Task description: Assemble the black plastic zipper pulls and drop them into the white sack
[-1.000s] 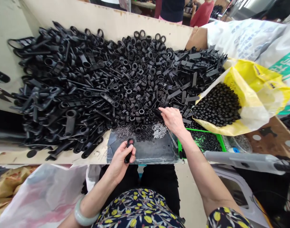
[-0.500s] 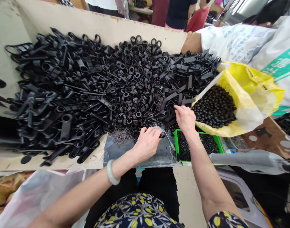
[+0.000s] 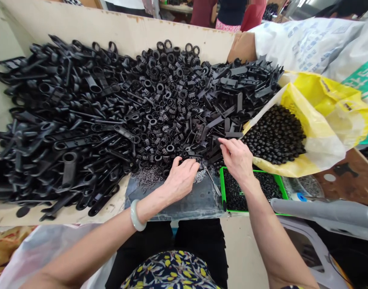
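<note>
My left hand (image 3: 180,178) lies palm down on the grey mat (image 3: 184,200), its fingers curled at the edge of the pile of black ring parts (image 3: 165,100) and beside a small heap of silver pins (image 3: 202,176). Whether it holds anything is hidden under the palm. My right hand (image 3: 237,159) rests at the near edge of the pile of flat black strip parts (image 3: 234,84), fingertips pinched on one strip. A green tray (image 3: 221,188) of small black pieces sits just below the right wrist.
A large heap of long black handle parts (image 3: 60,120) fills the left of the cardboard-walled bench (image 3: 126,28). A yellow bag (image 3: 322,116) of black beads lies open at the right, white sacks (image 3: 307,44) behind it. A grey tool (image 3: 322,208) lies at the lower right. People stand beyond the wall.
My left hand, which held a black handle part near my body, has reached forward to the ring pile and pins. My right hand has shifted right from the rings to the strips.
</note>
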### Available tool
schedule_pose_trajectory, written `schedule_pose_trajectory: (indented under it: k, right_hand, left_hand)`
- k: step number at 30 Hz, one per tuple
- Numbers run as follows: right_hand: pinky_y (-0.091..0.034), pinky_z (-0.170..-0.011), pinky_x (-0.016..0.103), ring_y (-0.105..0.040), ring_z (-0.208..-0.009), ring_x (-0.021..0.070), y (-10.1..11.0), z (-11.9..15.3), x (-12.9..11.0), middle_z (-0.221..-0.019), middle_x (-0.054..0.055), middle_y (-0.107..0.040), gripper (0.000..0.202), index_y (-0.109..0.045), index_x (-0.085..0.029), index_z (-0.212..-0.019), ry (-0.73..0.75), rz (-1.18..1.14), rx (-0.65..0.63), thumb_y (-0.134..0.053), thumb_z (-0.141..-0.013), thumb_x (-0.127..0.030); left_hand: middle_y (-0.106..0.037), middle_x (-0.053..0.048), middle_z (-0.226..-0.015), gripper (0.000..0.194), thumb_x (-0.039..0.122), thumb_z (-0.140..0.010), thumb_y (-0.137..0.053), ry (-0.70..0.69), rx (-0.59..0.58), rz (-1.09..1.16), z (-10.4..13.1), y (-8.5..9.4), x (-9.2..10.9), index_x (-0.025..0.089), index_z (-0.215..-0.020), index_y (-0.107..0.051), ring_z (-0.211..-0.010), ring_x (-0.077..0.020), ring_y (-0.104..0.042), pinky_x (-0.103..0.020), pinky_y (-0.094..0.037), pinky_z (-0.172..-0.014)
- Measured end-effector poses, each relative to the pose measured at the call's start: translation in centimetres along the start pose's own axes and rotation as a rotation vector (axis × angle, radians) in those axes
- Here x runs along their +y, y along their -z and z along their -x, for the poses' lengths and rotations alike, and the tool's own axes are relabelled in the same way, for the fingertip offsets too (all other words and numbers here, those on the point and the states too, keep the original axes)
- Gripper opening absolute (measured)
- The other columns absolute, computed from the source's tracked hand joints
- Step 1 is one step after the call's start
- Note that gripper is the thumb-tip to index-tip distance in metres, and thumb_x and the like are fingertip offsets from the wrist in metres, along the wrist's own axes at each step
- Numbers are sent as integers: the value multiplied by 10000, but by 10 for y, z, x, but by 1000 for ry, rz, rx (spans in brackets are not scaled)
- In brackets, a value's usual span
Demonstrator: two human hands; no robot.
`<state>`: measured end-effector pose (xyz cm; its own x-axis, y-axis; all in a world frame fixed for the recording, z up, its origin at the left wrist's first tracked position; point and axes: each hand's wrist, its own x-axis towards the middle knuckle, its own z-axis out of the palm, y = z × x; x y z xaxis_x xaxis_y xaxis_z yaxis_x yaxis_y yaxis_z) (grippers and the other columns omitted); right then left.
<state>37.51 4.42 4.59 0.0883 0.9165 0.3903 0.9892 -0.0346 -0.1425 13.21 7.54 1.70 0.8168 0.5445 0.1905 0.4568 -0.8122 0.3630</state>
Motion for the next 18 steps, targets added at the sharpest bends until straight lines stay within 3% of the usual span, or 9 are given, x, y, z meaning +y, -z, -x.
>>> schedule_pose_trajectory:
  k: [4, 7, 9, 13, 15, 18]
  right_hand:
    - [-369, -850, 374, -612, -999, 240, -7, 6, -5, -1074, 64, -731, 300, -716, -248, -1255, 56, -12, -88, -477, -1077, -281]
    - [-383, -897, 404, -603, -1100, 274, -9, 9, -11, -1239, 97, -701, 308, -691, -235, -1312, 41, 43, -19, -516, -1062, -273]
    - [-409, -912, 401, -616, -1096, 268, -8, 15, -18, -1234, 113, -698, 313, -687, -218, -1305, 42, -1, -12, -475, -1082, -274]
    - [-467, -881, 338, -644, -990, 217, -10, 35, -32, -1111, 84, -717, 347, -697, -225, -1236, 154, -143, -264, -378, -1100, -214]
    - [-463, -867, 349, -625, -997, 234, -17, 41, -39, -1107, 95, -707, 357, -677, -208, -1283, 188, -55, -355, -395, -1069, -153]
    - [-424, -839, 402, -578, -1015, 284, -27, 41, -47, -1119, 132, -690, 388, -639, -184, -1348, 186, 155, -377, -442, -1022, -110]
  left_hand:
    - [-631, -195, -1442, 356, 6, -936, -403, -24, -17, -53, 5, 0, -3, 180, -1184, -589, -1400, -334, -524, -599, -284, -1150]
    - [-632, -196, -1457, 361, 6, -935, -407, -26, -55, -102, -3, 2, -3, 170, -1198, -592, -1399, -340, -517, -615, -299, -1135]
    - [-637, -198, -1451, 372, 3, -923, -416, -35, -75, -114, -9, 4, -4, 162, -1209, -593, -1384, -348, -520, -629, -304, -1128]
    - [-614, -228, -1458, 370, 19, -924, -417, -51, -102, -98, -15, 6, -10, 144, -1219, -604, -1339, -370, -535, -632, -337, -1102]
    - [-602, -240, -1463, 383, 21, -922, -413, -73, -113, -75, -17, 6, -14, 139, -1231, -605, -1348, -381, -526, -634, -344, -1098]
    - [-625, -233, -1433, 401, 9, -907, -413, -105, -118, -29, -16, 7, -19, 151, -1229, -605, -1373, -370, -520, -635, -313, -1135]
